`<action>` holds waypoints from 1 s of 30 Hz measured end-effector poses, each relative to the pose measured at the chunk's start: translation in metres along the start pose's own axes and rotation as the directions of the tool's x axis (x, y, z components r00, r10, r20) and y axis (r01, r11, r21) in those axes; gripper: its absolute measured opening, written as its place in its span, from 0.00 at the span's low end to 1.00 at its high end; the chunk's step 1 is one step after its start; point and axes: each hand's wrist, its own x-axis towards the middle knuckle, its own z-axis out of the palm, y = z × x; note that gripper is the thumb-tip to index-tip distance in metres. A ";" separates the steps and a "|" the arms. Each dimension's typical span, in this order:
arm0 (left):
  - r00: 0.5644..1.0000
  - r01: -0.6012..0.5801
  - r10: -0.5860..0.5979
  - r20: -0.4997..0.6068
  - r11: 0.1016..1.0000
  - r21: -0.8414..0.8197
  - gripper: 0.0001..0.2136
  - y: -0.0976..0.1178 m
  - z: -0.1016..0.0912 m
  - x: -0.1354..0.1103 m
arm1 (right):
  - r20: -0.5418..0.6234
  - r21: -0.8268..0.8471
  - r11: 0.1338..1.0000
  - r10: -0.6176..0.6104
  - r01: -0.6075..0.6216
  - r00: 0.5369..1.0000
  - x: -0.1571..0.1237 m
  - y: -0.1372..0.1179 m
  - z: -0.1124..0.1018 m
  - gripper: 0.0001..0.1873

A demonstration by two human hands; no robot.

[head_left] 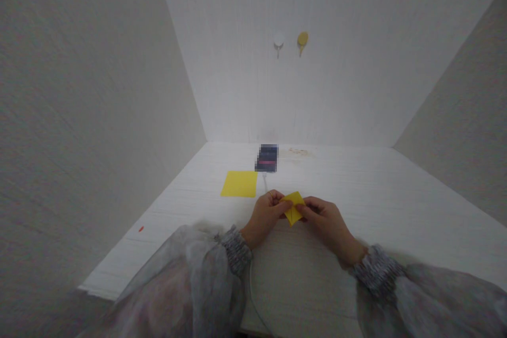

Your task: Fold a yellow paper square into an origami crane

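Note:
A small folded piece of yellow paper [294,199] is held up between both hands above the table, one corner pointing down and a crease or slit running up its lower middle. My left hand [266,214] grips its left side with thumb in front and fingers curled behind. On the right side, my right hand [327,222] pinches it the same way, the thumb pressed to the front. Fingertips behind the paper are partly hidden. Beyond my left hand, a flat yellow sheet [240,184] lies on the table.
A pixelated dark phone-like device [268,158] lies near the back wall, with a white cable [265,180] running toward me under my left arm. A small red bit [141,229] is at the table's left. A white hook [278,44] and a yellow hook [302,39] hang on the wall.

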 end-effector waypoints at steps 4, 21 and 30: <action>1.000 0.007 -0.006 0.010 1.000 -0.015 0.09 0.001 0.001 0.000 | 0.014 0.008 1.000 -0.018 0.018 1.000 0.000 -0.002 0.000 0.10; 0.987 0.041 0.000 0.161 0.968 -0.249 0.19 0.004 0.000 -0.004 | -0.014 0.080 0.996 -0.031 0.032 0.999 -0.001 0.008 -0.002 0.11; 0.985 0.033 0.013 0.171 0.964 -0.262 0.13 0.004 0.000 -0.004 | -0.045 0.034 0.998 -0.052 0.054 0.998 -0.004 0.000 -0.003 0.11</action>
